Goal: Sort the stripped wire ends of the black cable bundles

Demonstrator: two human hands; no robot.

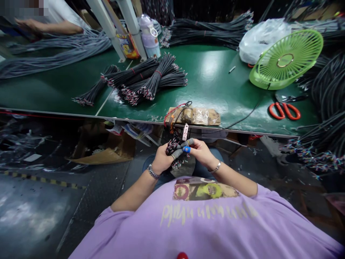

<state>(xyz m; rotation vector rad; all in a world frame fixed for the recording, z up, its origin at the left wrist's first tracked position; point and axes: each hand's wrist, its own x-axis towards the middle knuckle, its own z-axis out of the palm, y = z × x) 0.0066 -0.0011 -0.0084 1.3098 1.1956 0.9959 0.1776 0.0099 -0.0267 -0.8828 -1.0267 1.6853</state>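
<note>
In the head view, my left hand is wrapped round a bundle of black cables with stripped, reddish and white wire ends, below the table edge and above my lap. My right hand reaches in from the right, its thumb and forefinger pinched together against the left thumb tip at the bundle. What the pinch holds is too small to make out. Grey covers sit on several fingertips, and blue tape wraps one right finger. Just beyond the hands, a small pinkish-white tag hangs at a wooden block with wires on it.
Tied black cable bundles lie on the green table. A green fan, orange-handled scissors, a plastic bag and a bottle stand around them. Far left, a co-worker's arm rests near grey cables.
</note>
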